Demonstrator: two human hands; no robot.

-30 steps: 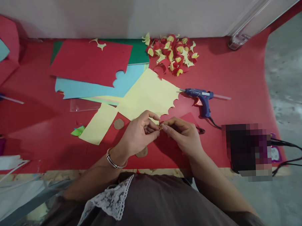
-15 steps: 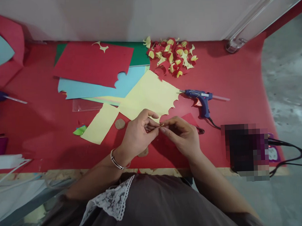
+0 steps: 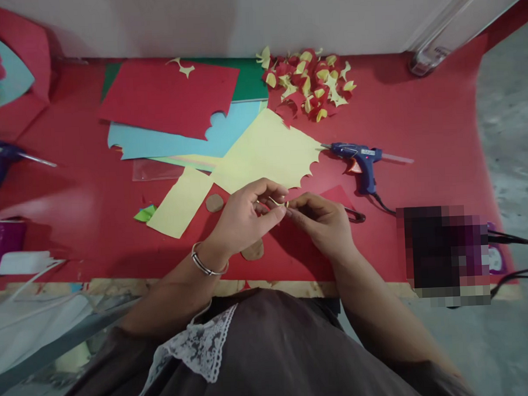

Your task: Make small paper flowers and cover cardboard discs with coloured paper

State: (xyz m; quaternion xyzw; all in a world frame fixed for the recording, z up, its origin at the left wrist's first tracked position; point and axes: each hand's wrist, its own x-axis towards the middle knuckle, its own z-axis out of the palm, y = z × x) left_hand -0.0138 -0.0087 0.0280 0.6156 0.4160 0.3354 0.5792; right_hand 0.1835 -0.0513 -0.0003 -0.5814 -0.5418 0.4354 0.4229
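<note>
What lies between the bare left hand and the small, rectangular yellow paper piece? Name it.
A flat, roundish brown disc on the red tabletop, between the left hand and the yellow paper piece, as the head view shows.

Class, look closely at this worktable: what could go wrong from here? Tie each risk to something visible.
1. The blue glue gun lies with its nozzle at the corner of the large yellow sheet; if hot, it might drip on or mark it.
2. The small yellow piece pinched between the left hand and right hand looks thin, so it could tear or slip.
</note>
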